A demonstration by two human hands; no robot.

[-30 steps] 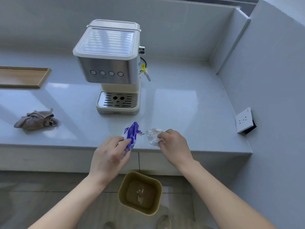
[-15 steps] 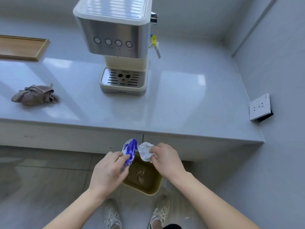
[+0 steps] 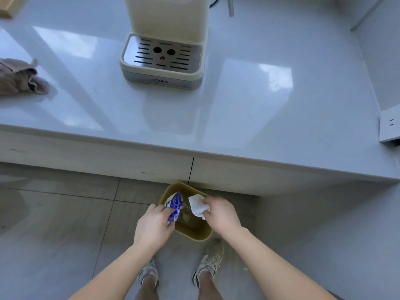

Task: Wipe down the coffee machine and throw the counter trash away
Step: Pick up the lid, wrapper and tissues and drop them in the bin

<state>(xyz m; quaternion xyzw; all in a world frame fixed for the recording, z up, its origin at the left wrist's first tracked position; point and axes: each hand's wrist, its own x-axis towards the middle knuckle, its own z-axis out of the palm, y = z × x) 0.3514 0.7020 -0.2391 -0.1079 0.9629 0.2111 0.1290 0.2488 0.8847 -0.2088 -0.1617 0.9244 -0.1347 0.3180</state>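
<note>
From the head view, we stand in front of the surface (image 3: 259,105) and hold both hands over the yellow bin (image 3: 194,234). The bin stands on the floor close to the cabinet front, between our shoes (image 3: 211,262) and the edge of the surface.

The grip of our left hand (image 3: 151,226) is closed: fingers and thumb pinch one end of a crumpled blue wrapper (image 3: 174,204), so most of it sticks out free above the opening. The grip of our right hand (image 3: 223,215) is closed too, with the fingers curled round a white tissue (image 3: 197,205).

Both pieces of trash are above the mouth of the bin and not yet inside. We judge they are held there so that they fall in when the fingers open.

The coffee machine (image 3: 164,59) stands further back on the surface. The brown cloth (image 3: 17,76) lies to its left, well apart, probably put down to free both hands.
</note>
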